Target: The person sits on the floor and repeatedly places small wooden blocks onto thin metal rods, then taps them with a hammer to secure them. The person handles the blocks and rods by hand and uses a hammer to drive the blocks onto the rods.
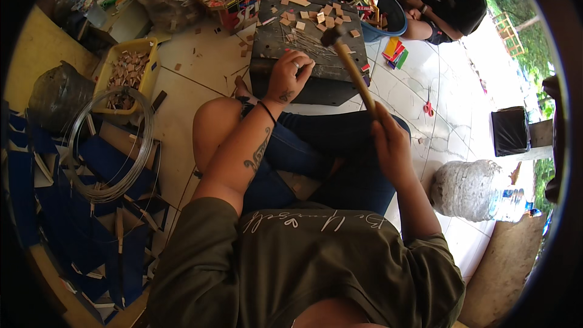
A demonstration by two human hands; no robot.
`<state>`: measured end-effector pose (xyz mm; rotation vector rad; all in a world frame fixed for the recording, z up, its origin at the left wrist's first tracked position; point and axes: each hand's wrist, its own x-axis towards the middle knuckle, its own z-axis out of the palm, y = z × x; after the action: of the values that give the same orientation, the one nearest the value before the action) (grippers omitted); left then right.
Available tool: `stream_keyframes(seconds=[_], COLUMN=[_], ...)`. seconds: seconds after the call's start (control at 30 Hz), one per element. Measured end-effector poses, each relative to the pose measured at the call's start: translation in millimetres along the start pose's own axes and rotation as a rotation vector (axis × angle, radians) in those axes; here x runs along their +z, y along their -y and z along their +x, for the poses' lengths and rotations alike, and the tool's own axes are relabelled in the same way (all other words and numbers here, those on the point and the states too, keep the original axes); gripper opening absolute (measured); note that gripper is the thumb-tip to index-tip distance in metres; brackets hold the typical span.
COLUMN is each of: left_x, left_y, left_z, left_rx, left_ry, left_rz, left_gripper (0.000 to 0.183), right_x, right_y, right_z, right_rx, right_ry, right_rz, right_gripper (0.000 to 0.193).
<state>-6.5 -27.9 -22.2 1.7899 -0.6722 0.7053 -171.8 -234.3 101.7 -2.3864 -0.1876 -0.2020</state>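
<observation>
My right hand [392, 146] is wrapped round the wooden handle of a hammer [354, 75]. The dark hammer head is raised over the right part of a black box-like block [267, 47]. Near that block's front edge, my left hand [290, 74] is closed, its fingertips pressed together. Whatever they pinch is too small to make out. Thin wire pieces [311, 44] lie on the block just beyond my left fingers. Several small square wood pieces [330, 22] are scattered on its far half.
At left are a yellow basket of wood pieces [99, 94], a wire coil [74, 146] and blue panels [109, 161]. A blue tub [398, 21] stands behind the block, beside another person [458, 6]. Red scissors [429, 108] and a large plastic bottle [464, 191] are at right.
</observation>
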Motion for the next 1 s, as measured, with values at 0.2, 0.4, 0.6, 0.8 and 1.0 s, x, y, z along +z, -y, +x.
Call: stream_keyframes(seconds=[0.2,0.4,0.6,0.8,1.0], left_x=[0,-1,-3,-19,-15], left_y=[0,0,-9,-13,-22], left_z=[0,1,0,5,2], left_rx=[0.025,-0.003,0.081,0.166,0.133], left_ry=[-0.001,0.021,0.051,0.127,0.249], left_rz=[0.022,0.061,0.248,0.549,0.586], left_gripper=[0.006,0.006,0.008,0.01,0.023], right_x=[1,7,12,16,18], right_y=[0,-13,-39,-57,-57], right_z=[2,3,2,-2,-5], right_rx=[0.052,0.1,0.157,0.168,0.214], right_ry=[0.005,0.018,-0.081,-0.082,-0.068], right_rz=[0.024,0.074,0.16,0.149,0.139], right_gripper=[0.036,0.036,0.037,0.038,0.036])
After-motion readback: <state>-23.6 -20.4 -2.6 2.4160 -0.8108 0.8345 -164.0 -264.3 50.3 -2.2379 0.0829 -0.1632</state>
